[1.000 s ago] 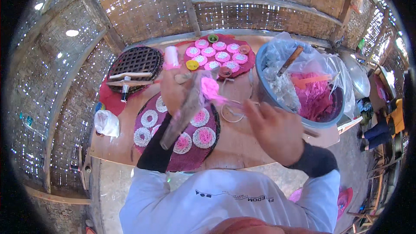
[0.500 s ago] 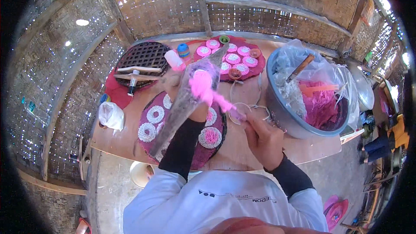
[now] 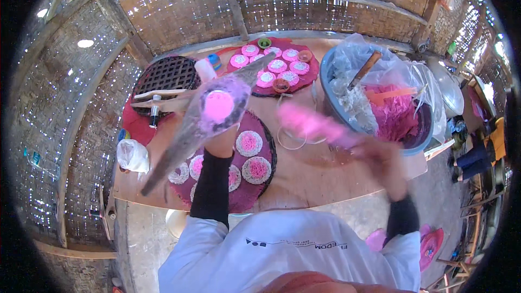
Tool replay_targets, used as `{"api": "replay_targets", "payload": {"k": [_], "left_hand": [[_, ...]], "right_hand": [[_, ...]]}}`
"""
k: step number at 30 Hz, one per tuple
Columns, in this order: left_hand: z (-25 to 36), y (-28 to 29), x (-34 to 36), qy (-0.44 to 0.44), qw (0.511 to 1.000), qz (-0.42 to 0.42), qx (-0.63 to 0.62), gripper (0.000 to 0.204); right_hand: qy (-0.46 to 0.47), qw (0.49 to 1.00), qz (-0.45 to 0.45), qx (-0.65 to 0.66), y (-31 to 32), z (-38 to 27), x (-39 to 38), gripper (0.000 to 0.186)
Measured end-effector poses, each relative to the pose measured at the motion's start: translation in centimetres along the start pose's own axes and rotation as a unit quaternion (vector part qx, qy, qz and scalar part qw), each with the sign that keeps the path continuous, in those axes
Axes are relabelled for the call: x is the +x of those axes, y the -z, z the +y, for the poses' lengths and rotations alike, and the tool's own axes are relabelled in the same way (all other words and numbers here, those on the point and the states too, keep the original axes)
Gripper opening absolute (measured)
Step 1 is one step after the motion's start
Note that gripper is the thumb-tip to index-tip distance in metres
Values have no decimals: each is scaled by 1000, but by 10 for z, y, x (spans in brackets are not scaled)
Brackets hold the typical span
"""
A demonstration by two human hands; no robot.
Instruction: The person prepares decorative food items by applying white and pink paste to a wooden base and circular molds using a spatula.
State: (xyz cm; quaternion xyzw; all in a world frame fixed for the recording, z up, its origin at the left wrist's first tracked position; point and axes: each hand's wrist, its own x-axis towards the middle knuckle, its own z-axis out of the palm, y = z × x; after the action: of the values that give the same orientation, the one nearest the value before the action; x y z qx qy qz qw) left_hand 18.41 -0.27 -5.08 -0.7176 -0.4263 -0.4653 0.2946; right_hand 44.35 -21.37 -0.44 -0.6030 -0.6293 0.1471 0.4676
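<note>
My left hand [image 3: 220, 144], partly hidden, grips a long wooden board [image 3: 168, 157] from beneath and holds it tilted above the table. A round opening in the board's wide middle is filled with smooth pink dough [image 3: 218, 106]. My right hand [image 3: 382, 157], blurred by motion, is closed on a spatula-like tool [image 3: 304, 119] thickly coated with pink dough, beside the bucket. Under my left forearm lies a round tray [image 3: 247, 198] lined with purple cloth. White noodle-like rings [image 3: 256, 170] rest on it, several with pink centres.
At right stands a grey-blue bucket [image 3: 324, 84] holding white and pink dough [image 3: 396, 119], with plastic draped over it. Finished pink-and-white rounds sit on a far pink-cloth tray [image 3: 312, 76]. A black lattice tray [image 3: 163, 78] and a white bag [image 3: 132, 154] are at left.
The dough heaped on the board is now level in its opening. My right hand has swung right toward the bucket, carrying the coated tool. The board has moved left.
</note>
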Motion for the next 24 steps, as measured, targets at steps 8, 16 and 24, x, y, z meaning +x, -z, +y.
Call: {"api": "replay_targets", "payload": {"k": [8,16,24], "left_hand": [[-27,3,24,240,784,19,-572,28],[7,-5,43,-58,120,-36,-990,16],[-23,20,15,301,337,-95,-887,37]], "right_hand": [[-66,770,-97,-628,189,147,-16,17],[-205,774,-328,500,-76,14,52,63],[-275,368,-401,793,-132,-21,46,86]]}}
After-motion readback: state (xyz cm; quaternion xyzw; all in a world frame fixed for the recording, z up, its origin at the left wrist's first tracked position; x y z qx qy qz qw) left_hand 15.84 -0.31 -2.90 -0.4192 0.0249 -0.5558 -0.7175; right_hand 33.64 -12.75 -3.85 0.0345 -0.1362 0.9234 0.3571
